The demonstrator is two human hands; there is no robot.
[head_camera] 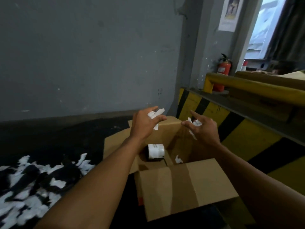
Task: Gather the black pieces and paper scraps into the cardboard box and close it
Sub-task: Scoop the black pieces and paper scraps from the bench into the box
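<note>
White paper scraps (153, 115) loose in your splayed left hand (145, 125), right hand (204, 130); may flutter past cardboard box (186, 187), 9 o'clock.

The cardboard box (186, 187) stands open-topped with its visible flaps folded outward, giving entry from above. Inside, a white-labelled canister (156, 152) takes the left of the bottom, with one paper scrap (178, 160) beside it. The yellow-and-black striped barrier (247, 139) stands just beside the box on the right and closes off that side, while leftward the dark floor (66, 138) lies open between the box and the litter of scraps (33, 179).
</note>
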